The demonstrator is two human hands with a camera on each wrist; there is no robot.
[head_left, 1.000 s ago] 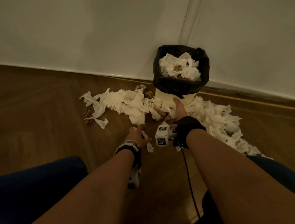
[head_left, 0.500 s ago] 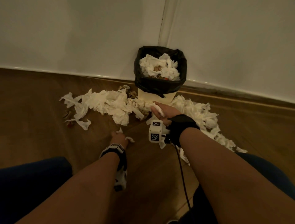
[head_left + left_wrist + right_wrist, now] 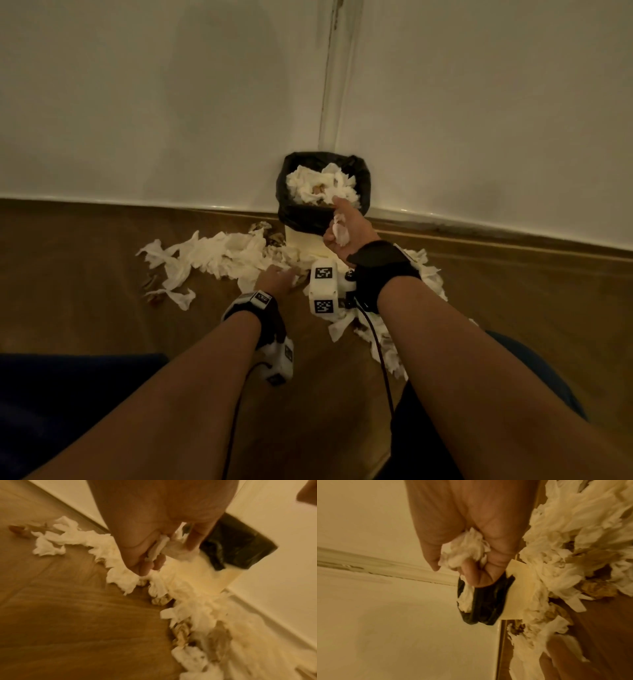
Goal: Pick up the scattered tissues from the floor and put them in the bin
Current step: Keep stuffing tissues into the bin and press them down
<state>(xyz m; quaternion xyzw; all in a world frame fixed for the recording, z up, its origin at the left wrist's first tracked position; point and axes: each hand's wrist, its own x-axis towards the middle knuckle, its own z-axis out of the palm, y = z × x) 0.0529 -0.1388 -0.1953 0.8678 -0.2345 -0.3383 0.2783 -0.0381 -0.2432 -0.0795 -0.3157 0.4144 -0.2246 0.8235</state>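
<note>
A cream bin (image 3: 305, 241) with a black liner (image 3: 298, 216) stands in the wall corner, heaped with white tissues (image 3: 322, 183). My right hand (image 3: 342, 228) is raised at the bin's front rim and grips a crumpled tissue wad (image 3: 340, 229), seen bunched in the palm (image 3: 464, 550) in the right wrist view. My left hand (image 3: 275, 279) is low on the floor by the tissue pile (image 3: 226, 255) and pinches a tissue (image 3: 159, 549) between curled fingers. More tissues (image 3: 424, 274) lie to the right of the bin.
Wooden floor (image 3: 85, 274) runs to a skirting board (image 3: 496, 236) and white walls meeting behind the bin. Brownish scraps (image 3: 181, 632) are mixed into the tissues. Two small scraps (image 3: 152, 284) lie at the far left. My knees in dark trousers (image 3: 68, 394) frame the bottom.
My right hand has risen from the floor at the bin's base to the bin's rim with a tissue wad. My left hand has moved forward into the tissue pile.
</note>
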